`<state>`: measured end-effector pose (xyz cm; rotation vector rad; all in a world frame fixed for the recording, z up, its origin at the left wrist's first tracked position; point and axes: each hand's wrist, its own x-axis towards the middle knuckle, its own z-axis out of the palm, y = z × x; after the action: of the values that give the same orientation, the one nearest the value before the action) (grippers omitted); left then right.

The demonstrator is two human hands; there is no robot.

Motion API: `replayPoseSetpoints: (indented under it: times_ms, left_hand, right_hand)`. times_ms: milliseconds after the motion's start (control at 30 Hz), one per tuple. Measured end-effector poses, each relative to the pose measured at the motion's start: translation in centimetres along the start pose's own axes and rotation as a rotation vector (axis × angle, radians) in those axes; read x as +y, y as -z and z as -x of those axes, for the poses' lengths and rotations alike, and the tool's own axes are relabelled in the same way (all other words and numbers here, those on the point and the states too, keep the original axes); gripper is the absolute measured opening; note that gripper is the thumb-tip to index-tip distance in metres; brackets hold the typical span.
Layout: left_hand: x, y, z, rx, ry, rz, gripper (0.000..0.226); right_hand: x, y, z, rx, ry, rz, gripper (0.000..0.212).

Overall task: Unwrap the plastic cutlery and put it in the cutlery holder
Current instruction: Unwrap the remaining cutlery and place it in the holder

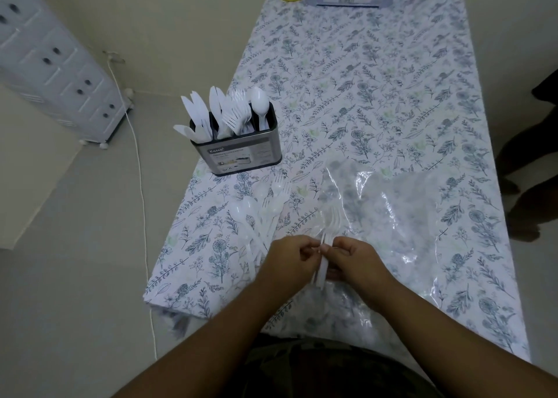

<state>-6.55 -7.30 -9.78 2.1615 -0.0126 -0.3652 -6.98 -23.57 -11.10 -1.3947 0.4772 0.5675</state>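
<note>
Hands: L hand [291, 255] & R hand [354, 257] both curled, fingertips pinching a fork bundle [329, 231] between them, at the near table edge; tines point away.
Wrap: can't tell if film is on the bundle; too faint.
Step tip: prob. peeling wrap. Grip handles firm w/ one hand, pull film off w/ the other, keep forks together.
Holder: cutlery holder [238, 156] upright, well apart at far left; oblong, metal-look, w/ compartments holding knives, forks, a spoon.
Loose pile: white spoons & forks [259, 216] lying flat betw. holder & hands.
Materials: cutlery thin glossy plastic; clear bag [392, 210] crinkled, shiny; tablecloth [362, 80] smooth, floral print.
</note>
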Motion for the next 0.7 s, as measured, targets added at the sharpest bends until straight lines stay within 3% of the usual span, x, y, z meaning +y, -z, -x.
replayPoseSetpoints:
  times_ms: [100, 167, 233, 367, 700]
  left_hand:
    - [-0.3, 0.7, -0.3, -0.169, 0.049, 0.114, 0.020]
    - [-0.8, 1.1, -0.7, -0.208, 0.049, 0.005, 0.020]
    - [-1.5, 1.7, -1.7, -0.076, 0.035, -0.184, 0.021]
    - [-3.3, 3.2, -4.2, 0.214, 0.114, -0.335, 0.017]
    - [-4.9, 3.6, -4.9, 0.187, 0.108, -0.596, 0.018]
  right_hand:
    - [0.2, 0.4, 0.1, -0.045, -0.063, -0.069, 0.023]
    - [0.5, 0.6, 0.1, -0.054, -0.096, -0.073, 0.025]
    - [0.9, 0.7, 0.1, -0.038, -0.110, -0.055, 0.027]
    - [1.5, 0.9, 0.5, -0.018, -0.121, -0.026, 0.027]
    - [1.5, 1.0, 0.5, -0.008, -0.122, -0.014, 0.030]
